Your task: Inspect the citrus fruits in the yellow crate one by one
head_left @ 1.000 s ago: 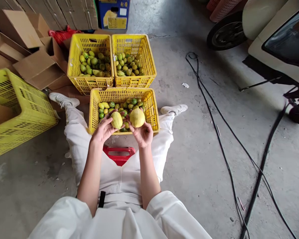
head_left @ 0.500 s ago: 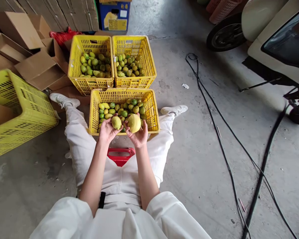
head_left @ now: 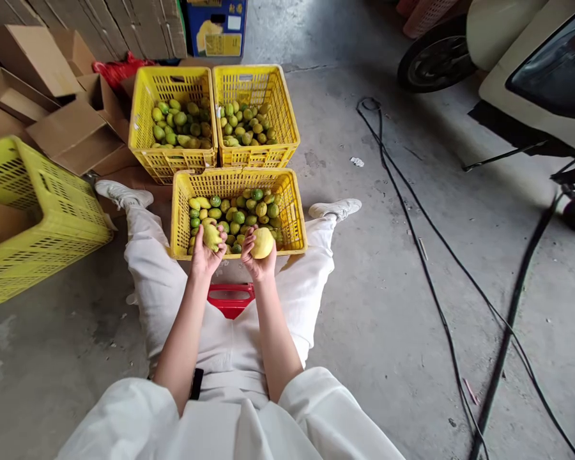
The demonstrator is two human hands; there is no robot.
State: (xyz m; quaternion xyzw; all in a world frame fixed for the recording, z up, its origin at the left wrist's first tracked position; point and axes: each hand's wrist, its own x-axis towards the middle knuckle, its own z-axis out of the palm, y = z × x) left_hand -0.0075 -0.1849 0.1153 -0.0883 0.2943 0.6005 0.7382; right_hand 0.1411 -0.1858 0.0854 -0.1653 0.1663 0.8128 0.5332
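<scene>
My left hand [head_left: 206,254] is closed around a yellow-green lemon [head_left: 212,237], its fingers wrapped along the sides. In my right hand [head_left: 259,260] sits a larger, paler yellow lemon [head_left: 262,243], gripped between thumb and fingers. Both hands are over the near edge of a yellow plastic crate [head_left: 299,223] between my legs. Green and yellow lemons [head_left: 239,217] lie in a loose layer inside that crate, and my hands hide some of them.
Two more yellow crates of lemons [head_left: 179,121] [head_left: 246,124] stand just beyond. At left are a larger yellow-green crate [head_left: 67,204] and open cardboard boxes [head_left: 71,131]. A red stool [head_left: 230,308] is under me. Black cables [head_left: 431,287] cross the floor at right near a vehicle [head_left: 531,76].
My hands have moved slightly apart. The left lemon has been turned, now showing a different side, and the right one has also rotated in my fingers.
</scene>
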